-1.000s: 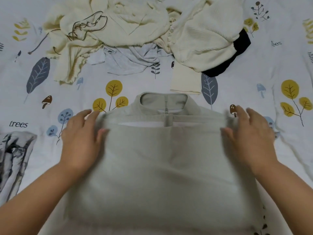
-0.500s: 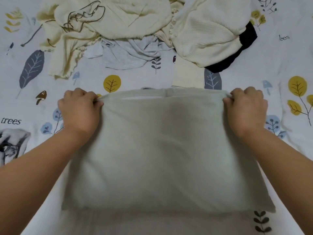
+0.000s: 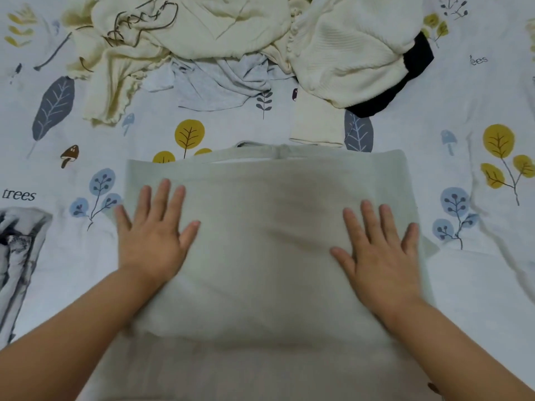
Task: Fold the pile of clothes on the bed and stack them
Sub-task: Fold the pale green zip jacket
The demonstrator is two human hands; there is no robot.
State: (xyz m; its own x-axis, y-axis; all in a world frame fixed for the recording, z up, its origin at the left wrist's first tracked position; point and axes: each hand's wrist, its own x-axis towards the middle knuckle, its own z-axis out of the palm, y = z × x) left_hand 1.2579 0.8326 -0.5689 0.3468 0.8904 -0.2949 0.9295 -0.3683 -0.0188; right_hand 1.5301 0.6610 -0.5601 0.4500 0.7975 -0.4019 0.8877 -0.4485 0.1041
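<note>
While the folded grey garment point(image 3: 269, 244) lies flat on the bed point(image 3: 477, 285) right in front of me, I press both palms down on it. No box or basket shows here; the bed alone carries the clothes. My left hand point(image 3: 150, 238) rests on the garment's left part with its fingers straight and spread, the little finger near the left edge, the thumb pointing inward. My right hand point(image 3: 379, 253) lies flat on the right part in the same manner, fingers straight, thumb turned toward the middle. Neither hand grips anything; both are laid out flat on the cloth. My forearms come in from the lower corners and cross over the garment's near end. The fold's top edge runs straight across just beyond my fingertips, and a strip of collar shows along it. Farther off, at the far side of the bed, sits the unfolded pile point(image 3: 260, 39): a cream top point(image 3: 202, 27) with dark cord on the left, a ribbed cream knit point(image 3: 353, 53) on the right, a pale grey piece point(image 3: 214, 85) between and under them, and a black piece point(image 3: 411, 73) peeking from beneath the knit. A grey-and-white printed cloth point(image 3: 20, 256) lies at the left edge of the bed, well apart from my left hand.
</note>
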